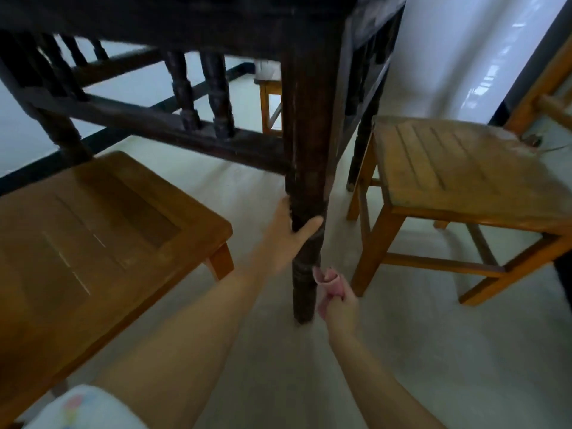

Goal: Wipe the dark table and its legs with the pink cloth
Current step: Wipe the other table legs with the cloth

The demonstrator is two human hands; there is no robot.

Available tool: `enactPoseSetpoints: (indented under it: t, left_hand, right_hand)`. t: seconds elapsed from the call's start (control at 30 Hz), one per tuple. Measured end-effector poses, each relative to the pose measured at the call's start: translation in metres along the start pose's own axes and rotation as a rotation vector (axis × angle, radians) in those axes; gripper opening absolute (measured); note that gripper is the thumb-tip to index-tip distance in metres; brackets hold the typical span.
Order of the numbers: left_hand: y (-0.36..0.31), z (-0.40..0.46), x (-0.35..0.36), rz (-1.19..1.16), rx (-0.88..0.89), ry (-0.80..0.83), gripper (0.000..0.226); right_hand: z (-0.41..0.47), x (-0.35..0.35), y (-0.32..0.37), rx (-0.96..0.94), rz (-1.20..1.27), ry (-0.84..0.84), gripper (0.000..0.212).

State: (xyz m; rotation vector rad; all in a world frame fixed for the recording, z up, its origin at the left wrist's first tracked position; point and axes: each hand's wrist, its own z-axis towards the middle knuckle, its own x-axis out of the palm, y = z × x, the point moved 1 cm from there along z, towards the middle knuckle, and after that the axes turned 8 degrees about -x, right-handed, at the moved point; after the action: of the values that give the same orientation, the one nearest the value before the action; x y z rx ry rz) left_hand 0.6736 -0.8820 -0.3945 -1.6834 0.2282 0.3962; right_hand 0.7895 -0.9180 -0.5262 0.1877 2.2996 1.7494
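The left hand (288, 233) is clasping the table leg (306, 168); the right hand (339, 308) is bunching the soft, light pink cloth (329, 281), likely best held mid-fold.

A: What fills the room?
B: A pale floor (263, 351), and 2 wooden chairs: 1 chair on the left (102, 230) and 1 on the right (464, 168), well apart.
A: Further back?
B: A small wooden stool (270, 100), a white wall (458, 51) catching glare, and a dark skirting strip (43, 168).
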Motion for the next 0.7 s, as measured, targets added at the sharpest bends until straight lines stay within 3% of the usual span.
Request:
enactPoseSetpoints:
  t: [0.07,0.17,0.33,0.47,0.57,0.7]
  left_hand:
    - [-0.003,-0.021,-0.013,0.094,-0.151,0.018,0.066]
    - [-0.023,-0.058,-0.037,-0.016,-0.367,0.088,0.055]
    - [-0.083,-0.112,-0.094,0.03,-0.499,0.131,0.049]
    - [-0.148,-0.12,-0.157,0.156,-0.438,0.157,0.05]
    - [-0.205,-0.114,-0.205,0.249,-0.355,0.088,0.044]
    - [-0.274,-0.083,-0.24,0.307,-0.14,0.001,0.035]
  right_hand:
    - [-0.02,-0.02,0.048,0.012,0.033,-0.015,0.043]
    - [-0.042,-0.046,0.115,-0.018,0.04,-0.033,0.043]
    - [-0.083,-0.081,0.234,-0.028,0.017,-0.098,0.042]
    - [-0.1,-0.097,0.343,-0.079,-0.071,-0.095,0.044]
    - [-0.109,-0.101,0.432,-0.184,-0.128,-0.103,0.042]
    - [-0.101,-0.082,0.525,-0.339,-0.111,0.005,0.031]
